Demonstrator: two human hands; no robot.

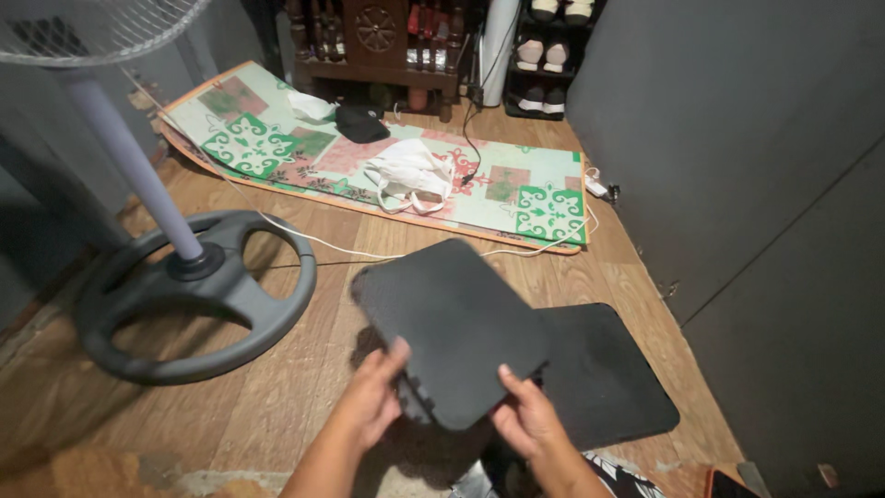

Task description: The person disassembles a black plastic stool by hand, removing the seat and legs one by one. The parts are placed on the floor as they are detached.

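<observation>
both hands (pixel 442 406) grip one dark foam mat (pixel 452 327) — tilted.

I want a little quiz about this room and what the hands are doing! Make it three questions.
1. True or false: both hands hold the dark foam mat tile up off the wooden floor.
2. What lies flat on the floor just right of the held tile? A) a second dark mat tile B) a white cloth bag C) a pair of shoes
3. Fill in: the grey ring-shaped base on the left belongs to a standing ____.

Key
1. True: the left hand and right hand each have a grip on its lower edge.
2. A: the second dark mat tile.
3. Fan.
</observation>
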